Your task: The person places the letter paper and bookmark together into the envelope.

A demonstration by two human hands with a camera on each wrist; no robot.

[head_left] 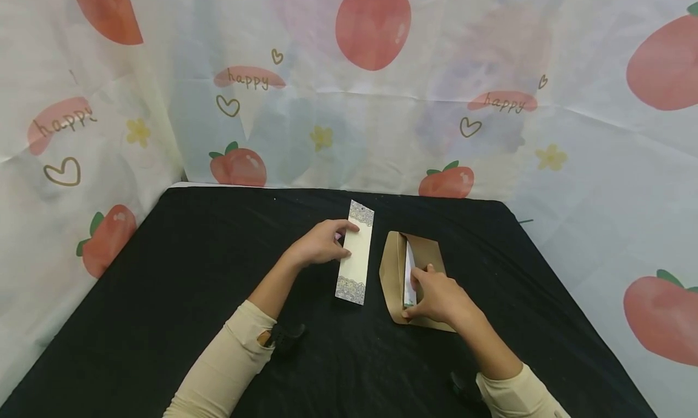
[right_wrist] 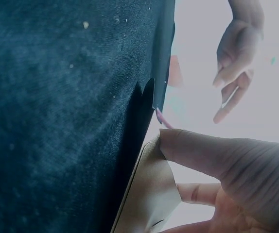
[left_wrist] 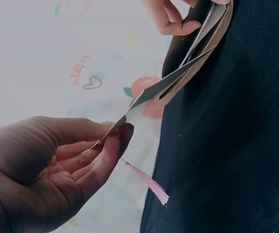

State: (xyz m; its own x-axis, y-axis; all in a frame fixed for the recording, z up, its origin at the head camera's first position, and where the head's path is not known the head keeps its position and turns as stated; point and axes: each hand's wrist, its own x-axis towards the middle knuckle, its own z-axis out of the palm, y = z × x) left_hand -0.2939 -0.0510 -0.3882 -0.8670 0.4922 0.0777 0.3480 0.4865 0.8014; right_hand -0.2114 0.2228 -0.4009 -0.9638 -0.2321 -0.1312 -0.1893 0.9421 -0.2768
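My left hand [head_left: 320, 242] pinches a cream bookmark [head_left: 358, 254] by its left edge, thumb on one side and fingers on the other. Grey lace patterns cover both ends of the bookmark, and a pink tassel [left_wrist: 150, 184] dangles by it in the left wrist view. To the right is a brown paper envelope [head_left: 390, 278], its flap spread to the left and its mouth parted. White paper [head_left: 409, 260] shows inside. My right hand [head_left: 440, 295] grips the envelope near its lower end, with the thumb at the mouth's edge and other fingers over the white paper.
Black cloth [head_left: 180, 297] covers the table under both hands. A white curtain [head_left: 305, 127] printed with fruit and hearts hangs behind the table and along its sides. Dark straps [head_left: 286, 336] sit at the wrists.
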